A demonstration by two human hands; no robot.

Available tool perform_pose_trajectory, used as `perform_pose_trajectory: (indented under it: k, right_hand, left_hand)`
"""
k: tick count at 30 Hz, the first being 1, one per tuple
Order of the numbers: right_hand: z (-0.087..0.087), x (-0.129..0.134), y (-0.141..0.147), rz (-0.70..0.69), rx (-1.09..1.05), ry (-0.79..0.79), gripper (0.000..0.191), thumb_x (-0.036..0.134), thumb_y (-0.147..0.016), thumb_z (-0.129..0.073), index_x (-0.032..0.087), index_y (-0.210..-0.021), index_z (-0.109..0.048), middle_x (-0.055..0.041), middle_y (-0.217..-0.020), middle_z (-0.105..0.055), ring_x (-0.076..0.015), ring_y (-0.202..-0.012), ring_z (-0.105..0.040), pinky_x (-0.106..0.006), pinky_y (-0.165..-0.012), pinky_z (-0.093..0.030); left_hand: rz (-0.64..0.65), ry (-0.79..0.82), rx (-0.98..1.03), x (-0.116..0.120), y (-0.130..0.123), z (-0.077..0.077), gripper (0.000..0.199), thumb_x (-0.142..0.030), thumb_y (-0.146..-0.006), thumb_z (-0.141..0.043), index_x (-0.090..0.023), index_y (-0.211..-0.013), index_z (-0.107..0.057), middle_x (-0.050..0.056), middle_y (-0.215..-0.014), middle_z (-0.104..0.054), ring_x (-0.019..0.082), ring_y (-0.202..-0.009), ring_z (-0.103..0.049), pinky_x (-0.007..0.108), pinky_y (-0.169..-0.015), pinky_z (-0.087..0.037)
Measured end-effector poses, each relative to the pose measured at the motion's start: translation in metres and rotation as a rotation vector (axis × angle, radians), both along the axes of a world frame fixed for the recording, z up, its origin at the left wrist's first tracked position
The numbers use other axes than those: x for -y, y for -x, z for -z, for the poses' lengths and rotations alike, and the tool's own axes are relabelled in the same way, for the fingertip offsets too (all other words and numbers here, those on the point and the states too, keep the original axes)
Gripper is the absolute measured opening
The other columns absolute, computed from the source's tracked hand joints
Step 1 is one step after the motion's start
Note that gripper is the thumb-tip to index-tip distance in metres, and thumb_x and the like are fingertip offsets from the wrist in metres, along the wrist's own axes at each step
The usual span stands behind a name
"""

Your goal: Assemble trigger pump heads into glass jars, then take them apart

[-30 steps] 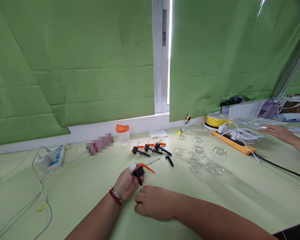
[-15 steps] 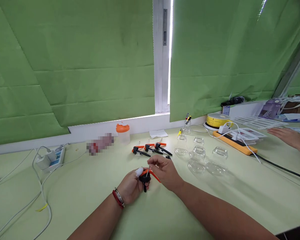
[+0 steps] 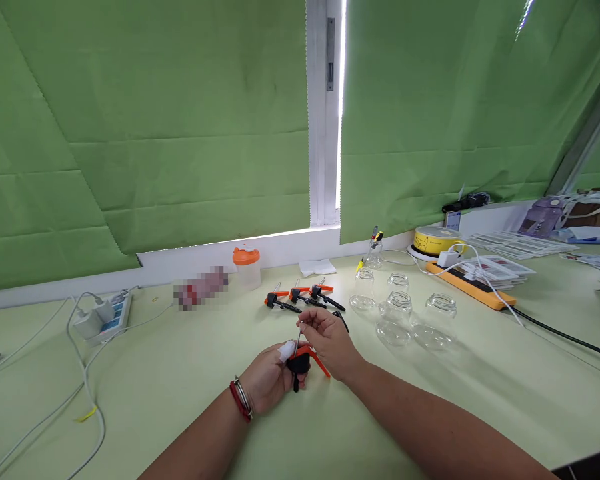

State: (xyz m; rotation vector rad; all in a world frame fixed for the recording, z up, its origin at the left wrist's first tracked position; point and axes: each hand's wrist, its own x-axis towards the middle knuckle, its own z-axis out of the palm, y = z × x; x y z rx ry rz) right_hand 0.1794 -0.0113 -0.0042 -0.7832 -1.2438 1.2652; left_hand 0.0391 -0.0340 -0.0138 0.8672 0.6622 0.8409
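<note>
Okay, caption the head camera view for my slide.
Left hand holds a black-and-orange piece while the right hand grips its metal rod.

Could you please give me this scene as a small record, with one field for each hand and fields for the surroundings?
Left hand: holds a black-and-orange part
Right hand: pinches the upper end of a thin metal rod, above that part
Beyond hands: three similar parts, side by side
Right side: clear glass jars, orange power strip
Back: orange-lidded cup, white paper, green blinds
</note>
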Motion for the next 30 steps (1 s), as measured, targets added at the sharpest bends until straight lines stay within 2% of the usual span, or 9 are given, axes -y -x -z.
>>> perform_pose_trajectory:
  k: [3,6,11,17,20,24,26,28,30]
  right_hand:
    - [0.001,-0.004,-0.002,0.064,0.030,-0.075,0.022,0.036,-0.073,-0.064,0.019,-0.087,-0.059,-0.0008,-0.079,-0.057,-0.0140,-0.076,-0.053,-0.030,-0.069,-0.050]
    - [0.002,-0.006,-0.003,0.083,0.057,-0.084,0.022,0.036,-0.074,-0.063,0.019,-0.086,-0.059,-0.0011,-0.079,-0.057,-0.0142,-0.075,-0.053,-0.029,-0.068,-0.050]
    - [-0.001,-0.002,-0.001,0.048,0.077,-0.059,0.024,0.038,-0.073,-0.063,0.019,-0.089,-0.060,-0.0011,-0.081,-0.058,-0.0142,-0.076,-0.054,-0.029,-0.068,-0.052]
    - [0.003,-0.002,0.000,-0.021,0.007,0.017,0.024,0.037,-0.073,-0.065,0.021,-0.089,-0.059,0.0000,-0.083,-0.056,-0.0146,-0.078,-0.054,-0.030,-0.066,-0.055]
    - [0.005,-0.001,0.001,-0.024,0.069,-0.011,0.020,0.034,-0.073,-0.064,0.019,-0.086,-0.059,0.0007,-0.076,-0.056,-0.0129,-0.070,-0.057,-0.029,-0.065,-0.054]
    - [0.005,0.006,0.002,-0.131,0.196,-0.014,0.016,0.034,-0.075,-0.059,0.019,-0.082,-0.056,0.0015,-0.073,-0.057,-0.0108,-0.046,-0.055,-0.027,-0.044,-0.050]
    - [0.004,0.008,0.001,-0.186,0.234,-0.004,0.015,0.034,-0.077,-0.055,0.020,-0.084,-0.056,0.0011,-0.075,-0.057,-0.0108,-0.040,-0.054,-0.029,-0.040,-0.048]
    - [0.004,0.009,-0.001,-0.200,0.308,-0.041,0.016,0.032,-0.079,-0.052,0.020,-0.087,-0.060,-0.0016,-0.084,-0.060,-0.0116,-0.045,-0.057,-0.030,-0.046,-0.051]
    - [0.005,0.008,-0.002,-0.169,0.437,-0.153,0.018,0.026,-0.077,-0.054,0.022,-0.091,-0.064,-0.0040,-0.096,-0.061,-0.0154,-0.063,-0.063,-0.034,-0.061,-0.053]
  left_hand:
    - [-0.001,0.003,-0.002,0.000,0.001,0.000,0.031,-0.036,-0.083,-0.054,-0.012,-0.099,-0.061,0.007,-0.069,-0.056,0.017,-0.058,-0.053,0.031,-0.058,-0.040]
    - [0.004,0.000,0.004,-0.001,0.001,0.002,0.032,-0.037,-0.083,-0.054,-0.011,-0.101,-0.061,0.007,-0.070,-0.057,0.017,-0.058,-0.053,0.031,-0.058,-0.040]
    - [0.024,0.004,0.023,-0.002,0.002,0.006,0.034,-0.038,-0.084,-0.052,-0.010,-0.102,-0.059,0.006,-0.069,-0.056,0.017,-0.057,-0.052,0.032,-0.059,-0.041]
    - [0.032,-0.020,0.017,-0.002,0.001,0.007,0.030,-0.037,-0.085,-0.051,-0.011,-0.096,-0.059,0.005,-0.069,-0.055,0.016,-0.057,-0.053,0.032,-0.058,-0.040]
    - [0.010,-0.041,0.017,-0.003,0.001,0.007,0.027,-0.038,-0.082,-0.054,-0.012,-0.084,-0.059,0.005,-0.068,-0.055,0.016,-0.056,-0.052,0.031,-0.056,-0.040]
    - [-0.037,-0.065,0.019,-0.005,0.002,0.008,0.028,-0.041,-0.079,-0.059,-0.013,-0.074,-0.058,0.004,-0.064,-0.055,0.015,-0.055,-0.051,0.029,-0.053,-0.038]
    - [-0.053,-0.066,0.021,-0.006,0.004,0.008,0.028,-0.041,-0.079,-0.059,-0.013,-0.075,-0.058,0.003,-0.064,-0.054,0.015,-0.055,-0.051,0.028,-0.053,-0.038]
    - [-0.067,-0.060,0.024,-0.007,0.005,0.008,0.028,-0.041,-0.079,-0.059,-0.013,-0.078,-0.059,0.003,-0.064,-0.055,0.015,-0.056,-0.051,0.028,-0.054,-0.039]
    - [-0.079,-0.053,0.027,-0.008,0.005,0.007,0.028,-0.040,-0.081,-0.058,-0.013,-0.080,-0.060,0.003,-0.066,-0.056,0.015,-0.058,-0.051,0.029,-0.056,-0.040]
